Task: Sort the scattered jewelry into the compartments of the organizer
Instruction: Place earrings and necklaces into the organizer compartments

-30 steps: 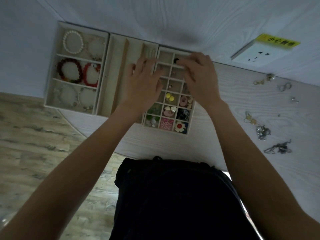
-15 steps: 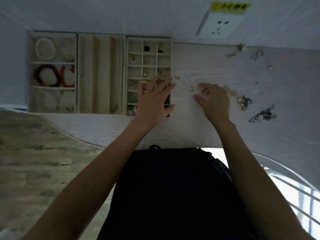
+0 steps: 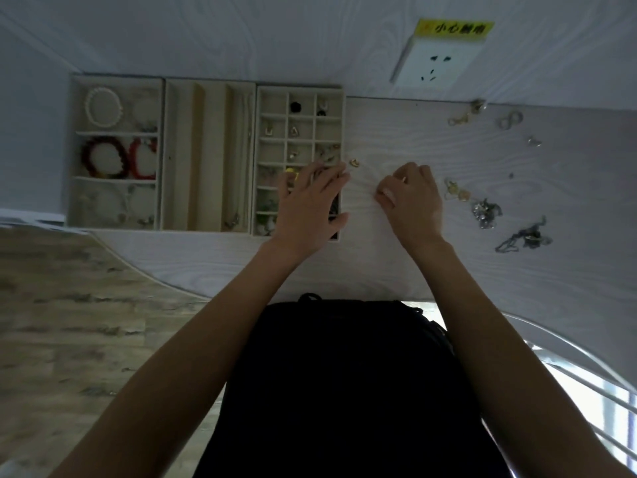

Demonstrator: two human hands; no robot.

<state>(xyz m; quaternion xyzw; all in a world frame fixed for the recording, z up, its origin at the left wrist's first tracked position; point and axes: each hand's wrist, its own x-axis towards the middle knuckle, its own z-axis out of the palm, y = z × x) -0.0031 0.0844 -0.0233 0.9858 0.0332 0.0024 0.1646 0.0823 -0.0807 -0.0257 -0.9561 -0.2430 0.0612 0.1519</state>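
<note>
A beige organizer of three trays lies on the white table: a bracelet tray [image 3: 116,82], a long-slot tray [image 3: 210,153] and a small-grid tray [image 3: 300,92] with earrings in several cells. My left hand [image 3: 310,205] rests flat, fingers straight, over the grid tray's lower right cells. My right hand [image 3: 412,198] sits on the table just right of the tray with fingers curled down; something small and gold shows between the fingers, too small to name. A small gold piece [image 3: 354,162] lies on the table beside the tray. Loose jewelry is scattered to the right: gold earrings [image 3: 456,192], a silver cluster [image 3: 486,212], a dark chain [image 3: 524,238].
More small pieces lie at the back right: a gold clasp [image 3: 460,119], a silver loop [image 3: 510,119], a small ring [image 3: 533,142]. A white wall socket [image 3: 436,62] with a yellow label sits above. The table's curved front edge runs below my wrists; wooden floor at the left.
Both hands pulled back from the grid tray's upper cells. My right hand moved right onto the table; my left hand dropped to the tray's lower right. The view swung right.
</note>
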